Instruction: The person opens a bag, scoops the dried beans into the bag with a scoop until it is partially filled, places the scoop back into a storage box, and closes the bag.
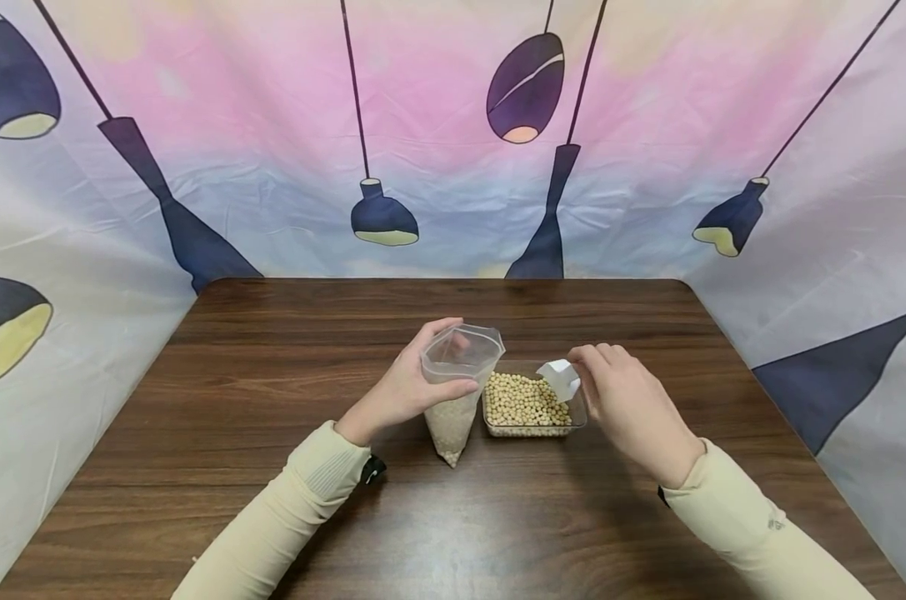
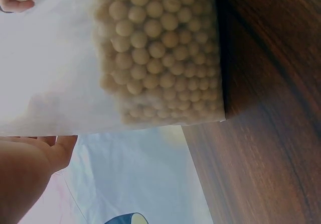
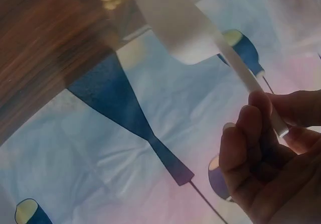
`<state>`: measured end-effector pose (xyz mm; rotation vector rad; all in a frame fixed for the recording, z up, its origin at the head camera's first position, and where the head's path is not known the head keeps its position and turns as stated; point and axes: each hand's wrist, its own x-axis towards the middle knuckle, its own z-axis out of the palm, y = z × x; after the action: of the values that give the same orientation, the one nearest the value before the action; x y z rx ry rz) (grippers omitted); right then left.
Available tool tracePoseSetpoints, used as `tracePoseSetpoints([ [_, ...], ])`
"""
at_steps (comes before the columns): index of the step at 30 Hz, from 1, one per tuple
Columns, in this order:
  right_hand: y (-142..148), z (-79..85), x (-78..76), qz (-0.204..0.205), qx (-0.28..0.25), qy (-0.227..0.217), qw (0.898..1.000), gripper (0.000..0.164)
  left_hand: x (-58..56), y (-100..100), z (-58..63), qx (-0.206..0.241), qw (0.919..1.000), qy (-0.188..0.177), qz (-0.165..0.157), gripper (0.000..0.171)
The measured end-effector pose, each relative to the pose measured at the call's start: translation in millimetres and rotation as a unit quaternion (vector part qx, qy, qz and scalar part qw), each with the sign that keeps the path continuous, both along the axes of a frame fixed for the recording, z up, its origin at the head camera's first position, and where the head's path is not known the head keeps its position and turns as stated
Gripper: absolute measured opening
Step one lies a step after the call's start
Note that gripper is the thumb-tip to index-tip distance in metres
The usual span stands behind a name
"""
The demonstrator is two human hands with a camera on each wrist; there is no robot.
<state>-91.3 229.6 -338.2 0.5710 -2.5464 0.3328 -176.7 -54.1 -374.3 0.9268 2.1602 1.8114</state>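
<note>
My left hand point(image 1: 415, 379) grips a clear plastic bag point(image 1: 462, 358) near its open mouth, thumb in front and fingers behind. Pale round beans point(image 2: 155, 48) fill the bag's lower part, which tapers to a corner near the table. Just right of the bag stands a clear rectangular container point(image 1: 535, 432) of soybeans point(image 1: 523, 400). The right hand point(image 1: 633, 408) pinches the handle of a small white scoop point(image 1: 560, 379), whose head is over the container's right part. In the right wrist view the scoop point(image 3: 185, 28) slants up from my fingers; whether it carries beans cannot be seen.
Both hands work above a dark brown wooden table point(image 1: 287, 350). Behind it and at the sides hangs a pastel cloth point(image 1: 272, 200) printed with dark lamps. A dark band point(image 1: 373, 468) shows at the left cuff.
</note>
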Motion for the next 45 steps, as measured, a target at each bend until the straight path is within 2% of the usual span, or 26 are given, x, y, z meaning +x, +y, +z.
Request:
tracePoseSetpoints([
  [2,-0.5,-4.7,-1.6,0.004,0.022,0.014,1.000,0.018,1.3,0.2,3.0,-0.002,1.0000,0.000,0.000,0.078],
  [5,-0.5,-6.8,-2.1,0.000,0.041,-0.004,0.999,0.025,7.4,0.4,13.8,-0.001,1.0000,-0.002,-0.002,0.076],
  [9,1.9,-2.8,-3.1,-0.021,0.014,-0.088,0.996,0.023,14.0,0.1,25.4,0.003,1.0000,0.000,-0.005,0.073],
  [12,7.8,0.4,-8.3,-0.038,-0.039,-0.153,0.987,0.020,12.5,-0.1,23.8,0.003,1.0000,0.004,-0.003,0.073],
  [15,18.2,-0.1,-16.0,-0.053,-0.091,-0.205,0.973,0.021,6.9,0.0,14.4,-0.003,1.0000,0.002,0.002,0.076],
  [19,34.6,-7.5,-25.3,-0.068,-0.149,-0.273,0.948,0.022,0.4,-0.1,1.2,-0.007,1.0000,0.002,0.004,0.079],
  [22,44.3,-15.2,-30.1,-0.068,-0.190,-0.319,0.926,0.023,0.2,-1.0,-2.2,-0.006,1.0000,0.007,0.002,0.077],
  [26,51.9,-25.1,-33.7,-0.046,-0.254,-0.368,0.893,0.024,0.9,-1.8,-4.1,-0.006,0.9998,0.018,0.002,0.076],
  [28,54.0,-30.0,-34.6,-0.035,-0.285,-0.387,0.876,0.025,0.9,-1.7,-3.9,-0.004,0.9997,0.022,0.001,0.075],
  [30,55.4,-35.2,-34.9,-0.027,-0.308,-0.396,0.865,0.026,1.0,-1.6,-3.2,-0.002,0.9998,0.022,-0.001,0.076],
  [33,56.5,-42.7,-34.8,-0.025,-0.327,-0.398,0.857,0.027,0.6,-1.7,-2.9,0.000,0.9998,0.018,-0.004,0.075],
  [39,56.2,-54.4,-33.2,-0.021,-0.332,-0.406,0.851,0.024,1.5,-0.8,0.9,-0.003,0.9998,0.019,-0.001,0.076],
  [41,54.7,-56.4,-32.7,-0.024,-0.336,-0.408,0.848,0.025,1.1,-0.6,0.9,-0.002,0.9998,0.018,-0.001,0.076],
  [42,53.5,-57.4,-32.7,-0.028,-0.341,-0.408,0.847,0.025,-1.1,-0.7,-2.8,-0.001,0.9998,0.022,-0.002,0.076],
  [44,51.2,-59.3,-32.9,-0.037,-0.353,-0.410,0.840,0.026,-1.3,-0.9,-2.8,0.000,0.9997,0.024,-0.002,0.075],
  [45,50.0,-60.2,-32.9,-0.044,-0.364,-0.413,0.834,0.027,-1.4,-1.1,-2.9,0.000,0.9997,0.026,-0.002,0.075],
])
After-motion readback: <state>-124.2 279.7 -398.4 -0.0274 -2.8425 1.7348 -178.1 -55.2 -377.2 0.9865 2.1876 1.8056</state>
